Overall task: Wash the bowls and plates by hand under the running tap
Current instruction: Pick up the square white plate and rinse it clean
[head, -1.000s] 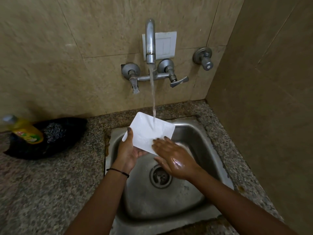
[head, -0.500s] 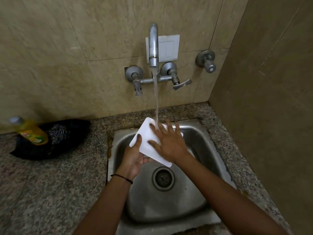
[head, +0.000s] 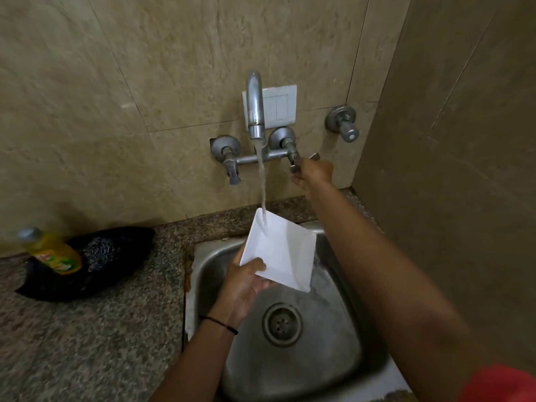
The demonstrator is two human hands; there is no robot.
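A white square plate [head: 282,250] is held tilted over the steel sink [head: 342,367], gripped at its lower left corner by my left hand [head: 246,282]. Water from the tap spout [head: 255,108] falls on the plate's upper left part and runs off its lower edge. My right hand [head: 314,172] reaches up to the wall and is closed around the right tap lever [head: 298,165]. The left tap lever [head: 232,169] is untouched.
A yellow dish-soap bottle [head: 53,250] and a steel scrubber [head: 100,252] lie on a black bag [head: 87,282] on the granite counter [head: 87,343] left of the sink. A separate valve [head: 343,124] sticks out of the wall. A tiled side wall stands close on the right.
My right hand left the plate and rose to the right tap lever. The left hand keeps the plate under the stream, now more tilted. The camera view has shifted downward.
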